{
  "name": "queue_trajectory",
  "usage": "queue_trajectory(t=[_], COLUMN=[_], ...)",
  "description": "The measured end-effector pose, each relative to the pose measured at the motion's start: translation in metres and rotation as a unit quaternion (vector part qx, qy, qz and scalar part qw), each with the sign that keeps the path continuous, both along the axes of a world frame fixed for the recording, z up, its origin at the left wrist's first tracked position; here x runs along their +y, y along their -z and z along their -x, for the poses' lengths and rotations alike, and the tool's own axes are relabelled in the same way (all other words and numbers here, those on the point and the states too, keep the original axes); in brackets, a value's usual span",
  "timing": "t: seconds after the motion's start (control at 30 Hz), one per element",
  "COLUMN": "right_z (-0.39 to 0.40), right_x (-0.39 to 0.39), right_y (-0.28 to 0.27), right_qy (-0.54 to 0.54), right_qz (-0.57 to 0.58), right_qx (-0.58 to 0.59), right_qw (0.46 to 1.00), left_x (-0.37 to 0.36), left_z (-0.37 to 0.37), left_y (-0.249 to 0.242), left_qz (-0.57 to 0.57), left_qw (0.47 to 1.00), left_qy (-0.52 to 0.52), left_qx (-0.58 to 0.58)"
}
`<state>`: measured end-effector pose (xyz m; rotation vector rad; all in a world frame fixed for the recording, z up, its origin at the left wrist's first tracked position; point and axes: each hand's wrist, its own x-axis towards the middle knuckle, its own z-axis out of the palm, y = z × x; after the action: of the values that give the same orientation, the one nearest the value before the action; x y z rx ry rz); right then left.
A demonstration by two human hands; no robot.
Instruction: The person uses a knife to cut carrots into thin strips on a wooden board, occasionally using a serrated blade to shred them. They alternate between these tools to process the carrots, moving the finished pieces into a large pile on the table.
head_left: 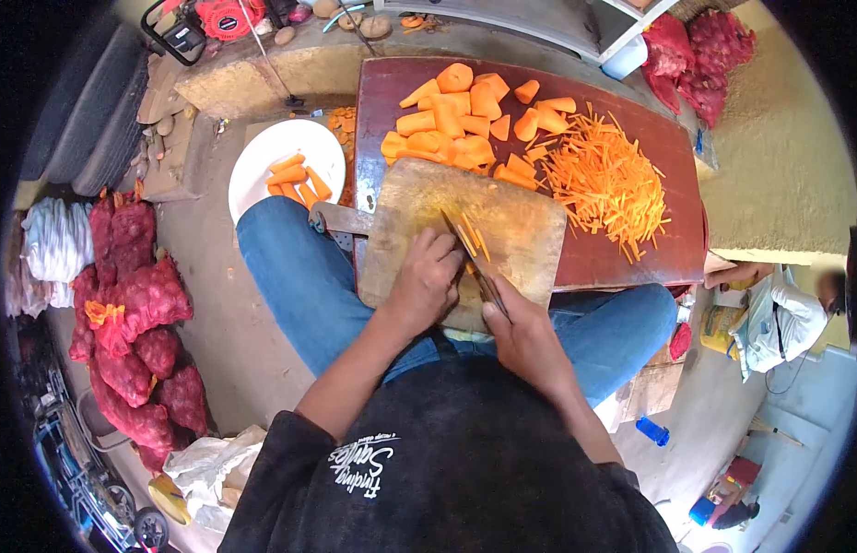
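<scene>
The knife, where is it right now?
In the head view, the knife is near the middle, in the right hand, its blade over the cutting board, close beside the left hand.

1. Past the tabletop's point(684, 226) far left corner, a red-and-black machine point(228, 18) sits on a concrete ledge point(240, 88), a rounded stone point(375, 25) farther right.
2. Well left of that corner, dark tyres point(101, 101) stand close together.
3. Along the floor's point(244, 369) left side lie filled red mesh sacks point(138, 341), a white bundle point(58, 240) beside them.
4. Toward the floor's near left corner: crumpled white sheeting point(217, 475) and a wheeled metal frame point(78, 470).
5. Beyond the tabletop's far right corner, a pale tub point(625, 57) neighbours red mesh bags point(719, 60).
6. Past its near right corner, a small blue object point(652, 431) and a person in white point(792, 318).
</scene>
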<state>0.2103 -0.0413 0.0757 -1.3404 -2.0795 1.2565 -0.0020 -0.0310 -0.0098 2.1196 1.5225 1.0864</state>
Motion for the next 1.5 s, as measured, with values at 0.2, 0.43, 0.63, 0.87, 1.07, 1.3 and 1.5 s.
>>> queue_trajectory(t=[0.2, 0.43, 0.63, 0.87, 1.07, 1.3, 1.5], right_z=[-0.003, 0.007, -0.002, 0.004, 0.007, -0.009, -0.012], right_x=[0.007, 0.016, 0.002, 0.006, 0.013, 0.01, 0.002], right_y=[-0.008, -0.005, 0.005, -0.017, 0.006, -0.009, 0.006], right_qy=[0.002, 0.008, 0.009, 0.03, 0.019, 0.093, 0.03], right_qz=[0.024, 0.018, 0.005, 0.059, 0.029, 0.073, 0.081], right_qx=[0.009, -0.003, 0.025, 0.021, -0.013, 0.024, 0.033], right_qw=[1.0, 1.0, 1.0, 0.998, 0.999, 0.993, 0.996], left_x=[0.003, 0.003, 0.0, 0.0, -0.001, 0.004, 0.008], left_z=[0.002, 0.001, 0.0, 0.0, -0.002, -0.002, 0.004], left_y=[0.004, 0.002, -0.004, 0.002, 0.001, 0.012, -0.009], left_qz=[-0.024, -0.017, -0.009, -0.032, -0.025, -0.039, -0.042], left_qw=[1.0, 1.0, 1.0, 0.999, 0.999, 0.994, 0.969], left_qy=[0.0, -0.005, -0.006, -0.006, -0.008, -0.052, -0.148], left_qx=[0.001, 0.015, 0.022, 0.02, 0.022, -0.093, -0.193])
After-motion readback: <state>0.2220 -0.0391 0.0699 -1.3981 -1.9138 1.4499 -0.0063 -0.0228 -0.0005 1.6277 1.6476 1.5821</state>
